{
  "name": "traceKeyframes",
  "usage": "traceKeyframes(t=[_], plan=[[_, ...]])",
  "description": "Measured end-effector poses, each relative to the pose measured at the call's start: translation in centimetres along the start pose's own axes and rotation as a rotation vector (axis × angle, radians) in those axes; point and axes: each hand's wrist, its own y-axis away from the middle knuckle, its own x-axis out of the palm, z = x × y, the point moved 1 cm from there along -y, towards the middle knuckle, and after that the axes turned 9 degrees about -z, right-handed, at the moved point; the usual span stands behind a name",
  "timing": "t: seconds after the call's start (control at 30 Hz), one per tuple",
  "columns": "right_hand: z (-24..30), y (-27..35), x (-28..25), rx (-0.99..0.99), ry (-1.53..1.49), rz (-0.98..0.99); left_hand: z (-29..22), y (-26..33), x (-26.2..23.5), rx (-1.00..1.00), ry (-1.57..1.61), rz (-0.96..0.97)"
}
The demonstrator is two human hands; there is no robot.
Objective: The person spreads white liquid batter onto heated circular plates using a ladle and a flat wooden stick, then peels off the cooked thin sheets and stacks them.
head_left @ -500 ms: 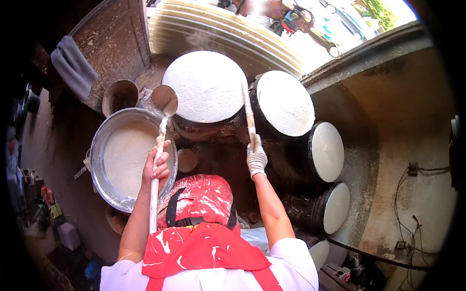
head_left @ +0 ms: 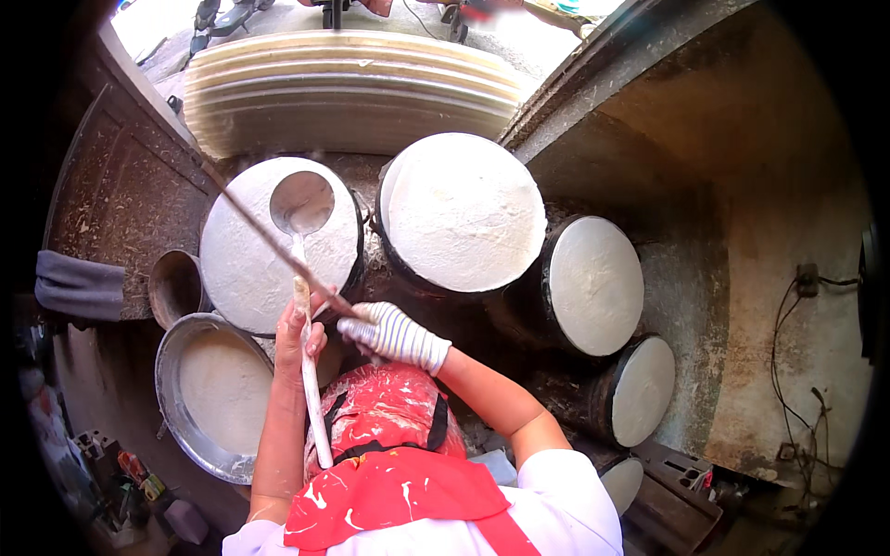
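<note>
My bare left hand is closed round the pale handle of a long ladle. The ladle's round bowl is over the left white cloth-like drum top. In my right hand, which wears a striped white glove, is a long thin stick. It slants up and left, crossing in front of the ladle handle and over the drum top. Both hands are close together, just past my red splattered cap. Left of them stands a wide metal basin with pale liquid inside.
More white-topped drums curve to the right: a large one, then a tilted-looking one and another. A dark empty-looking pot stands beside the basin. Ridged panels stand beyond the drums; cables hang on the right wall.
The view has turned. The ladle has gone from beside the basin to over the left drum top. My right hand has drawn in toward the left, its stick swinging from upright to a leftward slant.
</note>
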Motion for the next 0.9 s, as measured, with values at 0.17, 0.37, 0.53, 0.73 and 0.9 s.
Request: traceKeyframes(t=[0.17, 0.37, 0.53, 0.73, 0.9], plan=[[-2.7, -1.5, -13.1, -0.410, -0.075, -0.306, 2.7, -4.3, 4.5, -0.042, -0.129, 0.029], [-15.3, -0.1, -31.2, -0.194, 0.044, -1.651, 4.4, -6.4, 4.7, -0.056, -0.015, -0.032], [-14.0, -2.6, -31.0, -0.291, -0.316, -1.541, 4.1, -6.9, 4.8, -0.087, -0.007, -0.016], [-11.6, -2.6, -30.7, -0.323, -0.338, -1.622, 2.1, -6.1, 2.4, -0.131, -0.010, 0.046], [-9.9, -2.1, -28.4, -0.582, -0.765, -1.429, -0.4, -4.3, -1.2, -0.132, -0.047, 0.074]])
